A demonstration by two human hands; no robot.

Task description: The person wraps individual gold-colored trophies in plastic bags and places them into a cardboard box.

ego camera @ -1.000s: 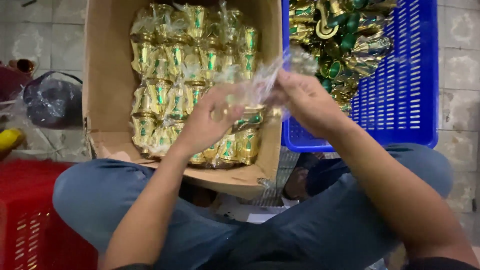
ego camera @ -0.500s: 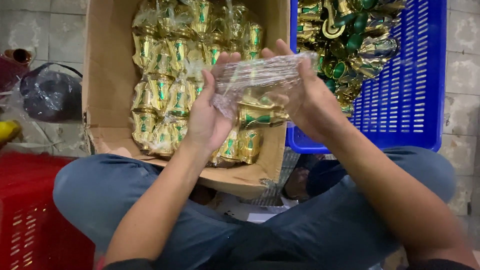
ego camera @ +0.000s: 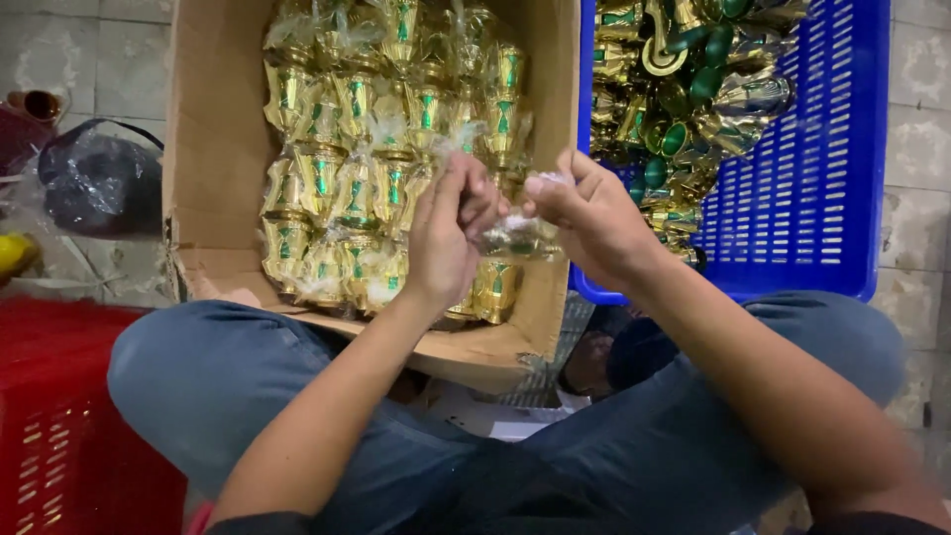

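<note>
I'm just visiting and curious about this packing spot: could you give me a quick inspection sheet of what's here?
Surface: tiled floor; the person sits with jeans-clad knees spread.
Job's things: clear plastic bag held between both hands; cardboard box filled with rows of bagged gold-and-green cups; blue crate with loose gold-and-green cups.
Clutter: dark plastic bag and a red crate on the left.
Grippers: left hand and right hand both pinch the clear bag.
Cables: nothing seen.
Surroundings: nothing seen beyond the tiles.
</note>
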